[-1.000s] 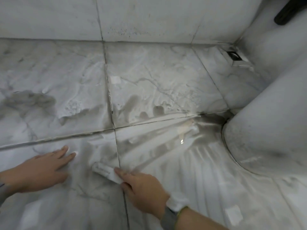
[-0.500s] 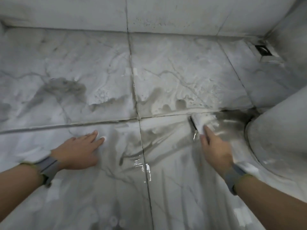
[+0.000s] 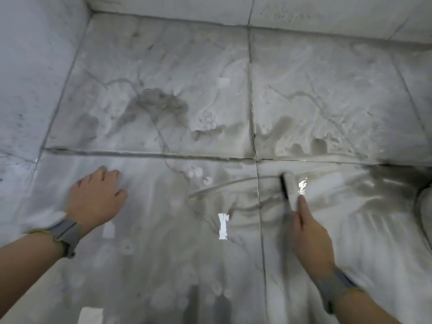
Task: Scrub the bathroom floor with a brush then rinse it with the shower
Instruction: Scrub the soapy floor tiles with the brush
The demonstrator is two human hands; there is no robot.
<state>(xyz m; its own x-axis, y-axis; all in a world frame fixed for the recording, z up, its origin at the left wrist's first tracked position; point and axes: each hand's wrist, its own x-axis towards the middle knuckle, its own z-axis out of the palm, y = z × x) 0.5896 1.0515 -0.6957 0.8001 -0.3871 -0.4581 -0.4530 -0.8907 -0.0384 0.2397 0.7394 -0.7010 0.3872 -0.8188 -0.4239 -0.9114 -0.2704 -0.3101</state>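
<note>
The wet, soapy marble tile floor [image 3: 163, 94] fills the view, with grey dirty foam streaks. My right hand [image 3: 311, 235] grips a white scrub brush [image 3: 289, 188] with dark bristles, its head pressed on the tile just right of the vertical grout line; my forefinger lies along its back. My left hand [image 3: 98, 199] rests palm down on the near left tile, fingers spread flat. Both wrists wear grey bands.
White tiled walls rise at the left [image 3: 30, 73] and along the back [image 3: 327, 12]. A rounded white fixture base [image 3: 424, 206] pokes in at the right edge. Dirty foam puddles [image 3: 161, 101] sit on the far tiles. Grout lines cross near the brush.
The brush swept from near my left hand out to the right by the fixture base, then back left toward the grout line. The view has shifted left, showing the left wall.
</note>
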